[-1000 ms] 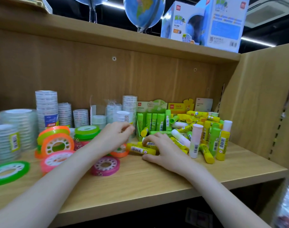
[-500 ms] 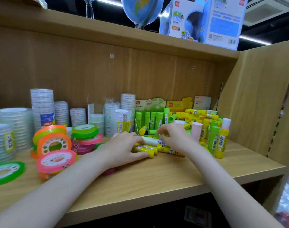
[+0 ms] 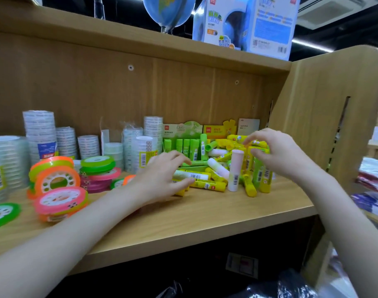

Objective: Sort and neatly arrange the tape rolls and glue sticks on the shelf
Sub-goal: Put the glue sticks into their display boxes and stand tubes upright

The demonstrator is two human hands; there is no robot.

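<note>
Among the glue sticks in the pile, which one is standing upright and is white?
The tall white glue stick at the front of the pile; those around it are yellow or green.

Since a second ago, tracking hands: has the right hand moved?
Yes. The right hand rose from the shelf front, rightward and back, over the upright glue sticks.

We have a single head-worn wide-angle view, looking forward and slightly down into a wooden shelf bay from just in front of it. Both forearms enter from the bottom edge, the left hand and right hand near frame centre, close to the lens. The shelf's back panel faces us squarely; the side panel closes the right of the frame, and the board above is seen from below. Straight edges bow toward the frame's borders. No second view is supplied.
</note>
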